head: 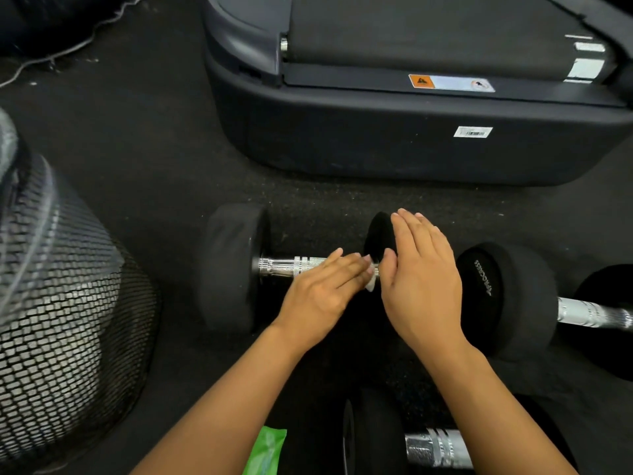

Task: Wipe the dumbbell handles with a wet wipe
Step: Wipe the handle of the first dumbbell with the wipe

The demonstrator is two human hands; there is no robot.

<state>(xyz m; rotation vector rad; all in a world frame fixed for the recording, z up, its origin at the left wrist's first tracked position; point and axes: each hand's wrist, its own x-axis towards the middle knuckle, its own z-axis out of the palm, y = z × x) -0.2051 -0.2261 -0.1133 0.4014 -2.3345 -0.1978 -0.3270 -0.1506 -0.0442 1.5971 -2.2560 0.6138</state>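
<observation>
A black dumbbell [233, 265] lies on the dark floor with a knurled chrome handle [291, 267]. My left hand [322, 289] lies flat over the right part of the handle, pressing a white wet wipe [370, 286] whose corner peeks out past the fingertips. My right hand [421, 279] rests with straight fingers on the dumbbell's right head [378, 234]. A second dumbbell [513, 299] lies to the right, and a third dumbbell [435, 447] sits at the bottom between my forearms.
The dark base of a treadmill [394, 132] stands just beyond the dumbbells. A black mesh bin [61, 320] fills the left side. A green wipes packet [267, 450] lies at the bottom edge under my left forearm.
</observation>
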